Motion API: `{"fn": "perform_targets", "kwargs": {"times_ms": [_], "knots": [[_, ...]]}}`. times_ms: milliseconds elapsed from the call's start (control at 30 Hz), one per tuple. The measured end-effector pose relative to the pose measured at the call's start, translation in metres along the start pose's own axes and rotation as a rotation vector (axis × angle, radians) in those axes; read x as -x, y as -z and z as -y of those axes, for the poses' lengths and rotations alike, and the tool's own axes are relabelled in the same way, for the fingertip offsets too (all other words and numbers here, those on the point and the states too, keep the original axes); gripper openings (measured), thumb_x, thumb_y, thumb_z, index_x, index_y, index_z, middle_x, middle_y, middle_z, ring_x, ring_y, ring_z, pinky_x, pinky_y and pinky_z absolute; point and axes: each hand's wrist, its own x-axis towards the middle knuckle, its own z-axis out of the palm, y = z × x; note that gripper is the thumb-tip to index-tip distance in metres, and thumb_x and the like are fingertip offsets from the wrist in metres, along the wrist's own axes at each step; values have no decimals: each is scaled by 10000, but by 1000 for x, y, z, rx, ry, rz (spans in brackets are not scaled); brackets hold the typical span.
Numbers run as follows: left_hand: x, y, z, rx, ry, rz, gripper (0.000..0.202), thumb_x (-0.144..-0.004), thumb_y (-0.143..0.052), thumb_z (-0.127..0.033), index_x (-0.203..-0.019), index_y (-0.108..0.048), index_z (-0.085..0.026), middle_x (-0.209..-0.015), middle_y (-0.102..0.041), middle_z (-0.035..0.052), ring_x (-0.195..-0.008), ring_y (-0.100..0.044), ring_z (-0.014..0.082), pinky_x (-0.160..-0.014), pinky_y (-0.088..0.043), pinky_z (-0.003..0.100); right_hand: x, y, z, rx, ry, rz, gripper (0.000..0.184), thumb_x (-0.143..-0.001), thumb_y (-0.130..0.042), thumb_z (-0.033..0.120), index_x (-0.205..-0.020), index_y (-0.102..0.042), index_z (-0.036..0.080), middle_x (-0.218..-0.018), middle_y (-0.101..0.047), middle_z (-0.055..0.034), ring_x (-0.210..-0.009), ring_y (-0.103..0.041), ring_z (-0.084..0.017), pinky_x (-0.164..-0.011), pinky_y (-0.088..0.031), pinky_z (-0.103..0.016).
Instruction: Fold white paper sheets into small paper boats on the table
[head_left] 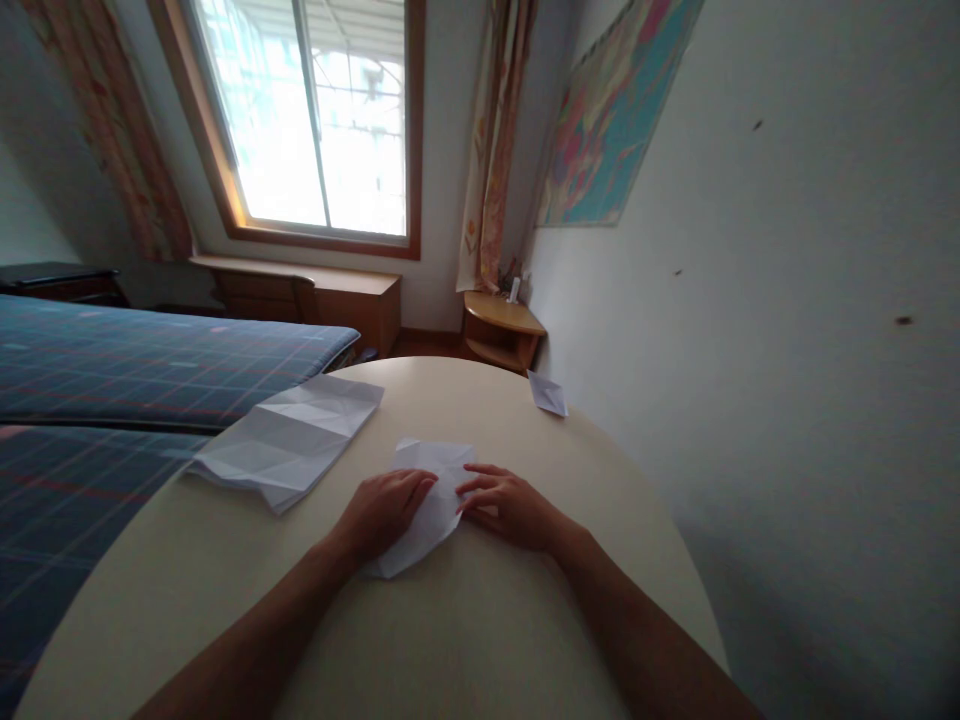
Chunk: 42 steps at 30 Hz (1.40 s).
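A white sheet of paper (431,515) with fold creases lies on the round table (480,640) in front of me. My left hand (386,508) rests over its left side, thumb and fingers drawn together on the paper. At the right edge, my right hand (506,505) touches the sheet with its fingers apart. Parts of the paper are hidden beneath both hands. Farther left lies a larger stack of creased white paper (300,435), reaching the table's edge. A small folded piece of paper (548,394) sits near the far right edge.
A bed with a blue plaid mattress (150,355) adjoins the table on the left. The white wall (787,420) runs close along the right. Beyond the table stand a low wooden desk (360,280) under the window and a corner shelf (506,315).
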Motion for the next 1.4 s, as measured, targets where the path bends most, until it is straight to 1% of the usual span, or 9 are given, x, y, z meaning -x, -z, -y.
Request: {"fn": "perform_targets", "kwargs": {"times_ms": [100,267,600,700,833,1067,1233,1300,1400], "knots": [[3,7,-13,15,30,-13,461,-1021,-241,-402,-1057,-677,-257,-1081,-739,32,-978,-695,196,-890,-512,331,1,3,-3,30,-42,-15,185,-942,-567,262,-925,-751,249,-1088,-734,-26,-1277,-525,-221,-1074,-420,-402],[5,4,-24,-49,-2,68,382,-996,-318,-436,-1064,-644,-248,-1055,-727,56,-973,-684,222,-843,-513,348,4,7,-8,55,-94,-37,181,-949,-542,248,-951,-721,225,-1048,-737,-42,-1264,-529,-230,-1057,-430,-408],[1,-14,-8,-113,52,49,266,-991,-355,-320,-1050,-596,-223,-1085,-692,73,-1041,-643,220,-854,-516,341,4,-4,-18,101,-131,-76,128,-926,-575,248,-885,-687,202,-1129,-691,-64,-1269,-500,-232,-1067,-409,-394],[2,-17,-5,-93,98,12,270,-972,-398,-307,-1164,-559,-206,-1177,-667,96,-1103,-619,229,-888,-519,360,4,-6,-19,120,-162,-98,130,-915,-595,259,-849,-685,193,-1181,-669,-76,-1281,-481,-243,-1080,-396,-409],[2,-19,-6,-67,110,-1,423,-950,-428,-284,-1358,-426,-169,-1304,-608,120,-1180,-581,238,-954,-506,386,3,-7,-18,142,-224,-114,160,-914,-598,284,-835,-690,179,-1201,-654,-99,-1272,-482,-256,-1088,-385,-419],[1,-21,-21,-192,-83,-63,484,-934,-399,-214,-1414,-405,-153,-1481,-461,120,-1353,-435,251,-1126,-370,416,2,-9,-18,175,-322,-136,210,-928,-560,310,-852,-697,169,-1170,-651,-122,-1227,-508,-261,-1065,-393,-404],[5,-27,-32,-243,-112,-128,549,-952,-381,-261,-1467,-317,-81,-1574,-270,182,-1461,-231,288,-1155,-315,473,3,-8,-17,182,-391,-165,210,-928,-553,304,-830,-679,168,-1145,-650,-116,-1148,-550,-235,-1028,-411,-354],[7,-29,-33,-227,-178,-90,525,-959,-370,-248,-1467,-335,-122,-1597,-224,135,-1475,-183,268,-1162,-305,461,3,-8,-17,189,-404,-169,198,-928,-553,298,-834,-668,167,-1137,-649,-114,-1116,-562,-228,-1007,-422,-342],[9,-35,-31,-180,-221,20,537,-973,-368,-292,-1488,-309,-153,-1583,-275,114,-1463,-227,240,-1166,-305,432,3,-9,-16,203,-420,-169,183,-931,-549,302,-860,-652,169,-1134,-645,-120,-1103,-567,-227,-988,-429,-337]]}}
